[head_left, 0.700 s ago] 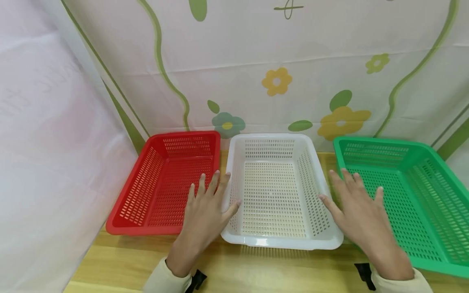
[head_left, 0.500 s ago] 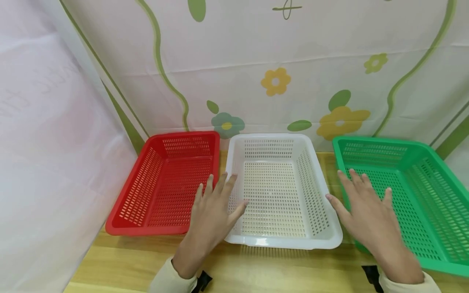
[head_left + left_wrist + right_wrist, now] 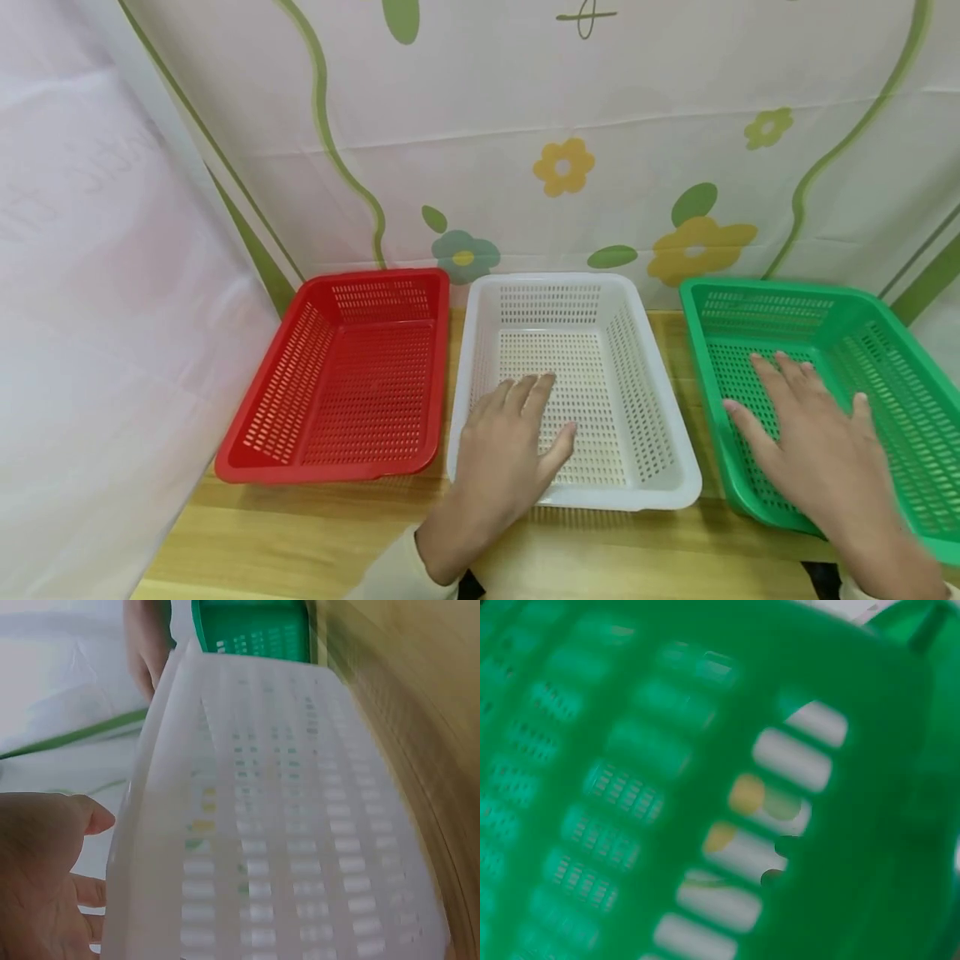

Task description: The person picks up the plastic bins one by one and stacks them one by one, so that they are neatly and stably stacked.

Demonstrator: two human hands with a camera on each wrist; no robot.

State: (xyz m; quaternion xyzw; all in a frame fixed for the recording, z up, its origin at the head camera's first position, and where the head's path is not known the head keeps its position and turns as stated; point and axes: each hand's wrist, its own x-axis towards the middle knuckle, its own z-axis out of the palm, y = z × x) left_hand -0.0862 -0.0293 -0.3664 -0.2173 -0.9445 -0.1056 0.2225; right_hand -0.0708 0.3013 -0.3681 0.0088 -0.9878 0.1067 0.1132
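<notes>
Three slotted plastic baskets stand in a row: a red basket (image 3: 435,400) on the left, a white basket (image 3: 675,433) in the middle and a green basket (image 3: 720,433) on the right. My left hand (image 3: 506,454) is over the near left part of the white basket, fingers spread and holding nothing. In the left wrist view that hand (image 3: 45,877) shows beside the white basket's wall (image 3: 157,862). My right hand (image 3: 828,450) hovers over the green basket's near left part, fingers straight. The right wrist view is filled by the green basket's slotted wall (image 3: 870,847); no hand shows there.
The baskets stand on a light wooden table (image 3: 300,542). Behind them hangs a pale curtain (image 3: 465,100) with printed flowers and vines, and another white cloth (image 3: 112,292) hangs along the left. Narrow gaps separate the baskets.
Both hands have moved right: the left from between the red and white baskets to over the white one, the right from the gap beside the white basket to over the green one.
</notes>
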